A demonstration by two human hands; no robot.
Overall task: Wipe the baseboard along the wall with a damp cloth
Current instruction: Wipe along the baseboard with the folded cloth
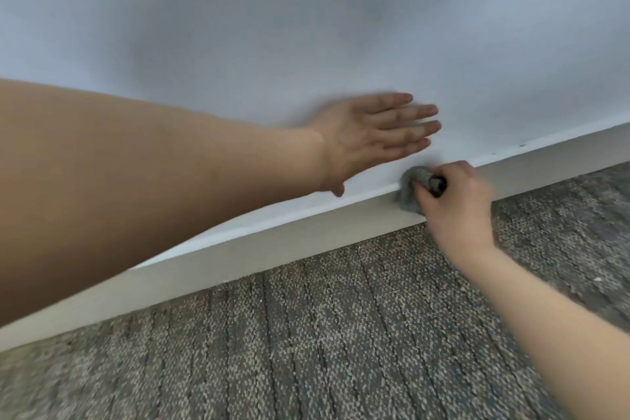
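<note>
Baseboard (272, 249): pale strip crossing the view from lower left to upper right, top edge meeting the wall (306, 27), bottom edge meeting the carpet (341, 334).

Cloth (414, 189): grey, bunched, pressed against the baseboard's top edge and upper face, right of the strip's middle.

Right hand (456, 204): extended from below the baseboard, over the carpet; fingers curled round the cloth and gripping it; outline slightly blurred.

Left hand (361, 140): flat on the wall just above the baseboard, up and left of the cloth, near it but apart from it; fingers straight, close together, pointing right along the strip, holding nothing; thumb hanging toward the top edge, contact there impossible to tell. Forearm crossing in front of the baseboard's top edge further left.

Room along the strip: baseboard face in plain view on both sides of the cloth, out to the frame edges; small dark specks on the top edge at far right.
</note>
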